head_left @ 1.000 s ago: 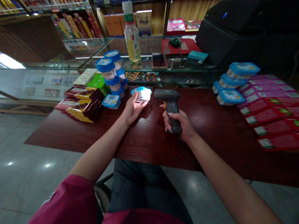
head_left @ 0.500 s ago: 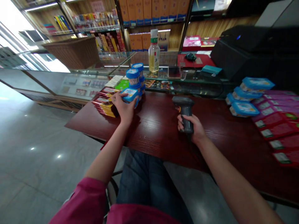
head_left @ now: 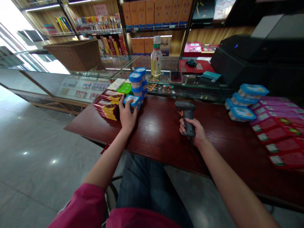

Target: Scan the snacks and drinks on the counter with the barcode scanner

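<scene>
My left hand (head_left: 127,118) has its fingers bent round a small rectangular tub with a blue lid (head_left: 133,99), at the front of a stack of round blue-lidded tubs (head_left: 136,83). Red and yellow packets (head_left: 106,109) lie in a pile just left of that hand. A green box (head_left: 124,88) is behind them. In my right hand (head_left: 199,132) is a dark grey barcode scanner (head_left: 189,122), gripped by its handle and held upright above the wooden counter (head_left: 152,136). Its head faces left.
Stacked blue-lidded tubs (head_left: 242,113) stand at the right, beside purple and red boxes (head_left: 282,148). Behind the counter is a glass display case (head_left: 201,87) bearing a drink bottle (head_left: 156,60). A dark machine (head_left: 247,60) stands at the back right.
My left hand has shifted on the rectangular tub, its fingers now lying more over the lid. The scanner stays in my right hand. The camera view has tilted slightly.
</scene>
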A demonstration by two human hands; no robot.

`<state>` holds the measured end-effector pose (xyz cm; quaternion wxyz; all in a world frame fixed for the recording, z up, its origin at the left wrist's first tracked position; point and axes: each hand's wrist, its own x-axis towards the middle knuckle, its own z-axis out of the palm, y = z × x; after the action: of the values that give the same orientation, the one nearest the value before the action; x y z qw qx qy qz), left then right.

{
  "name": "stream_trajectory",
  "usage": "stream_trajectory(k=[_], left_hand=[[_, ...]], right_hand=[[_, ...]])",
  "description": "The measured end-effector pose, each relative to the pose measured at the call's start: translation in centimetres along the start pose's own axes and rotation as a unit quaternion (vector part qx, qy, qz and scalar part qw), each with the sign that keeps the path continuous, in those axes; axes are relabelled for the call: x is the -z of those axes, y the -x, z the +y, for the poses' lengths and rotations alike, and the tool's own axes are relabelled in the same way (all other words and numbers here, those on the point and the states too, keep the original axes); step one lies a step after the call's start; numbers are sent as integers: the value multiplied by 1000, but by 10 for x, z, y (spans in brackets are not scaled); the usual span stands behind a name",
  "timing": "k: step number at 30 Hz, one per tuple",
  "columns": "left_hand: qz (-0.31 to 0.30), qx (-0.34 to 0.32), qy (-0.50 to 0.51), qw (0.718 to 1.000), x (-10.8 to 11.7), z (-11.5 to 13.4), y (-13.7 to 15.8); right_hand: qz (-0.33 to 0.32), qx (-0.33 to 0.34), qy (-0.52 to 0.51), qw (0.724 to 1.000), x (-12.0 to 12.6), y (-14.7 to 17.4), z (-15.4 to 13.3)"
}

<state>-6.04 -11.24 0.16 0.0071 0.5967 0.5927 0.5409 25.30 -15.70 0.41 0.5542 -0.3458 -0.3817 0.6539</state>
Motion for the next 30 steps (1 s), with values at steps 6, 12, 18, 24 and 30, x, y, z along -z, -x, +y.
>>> stream_trajectory(k=[6,12,18,24,30], left_hand=[[-9,31,47,998,1,-1,-3],[-10,2,-47,999,6,6,3],[-133,-132,-95,978,-31,68,53],[-340,-224,77,910,-169,162,89],[-398,-220,184,871,-306,242,87]], right_hand=[[15,-4,4,1000,0,-1,1],[57,44,10,997,12,7,-10],[184,152,156,959,68,45,-44],[287,229,187,911,129,85,-58],[421,280,285,814,147,91,-50]])
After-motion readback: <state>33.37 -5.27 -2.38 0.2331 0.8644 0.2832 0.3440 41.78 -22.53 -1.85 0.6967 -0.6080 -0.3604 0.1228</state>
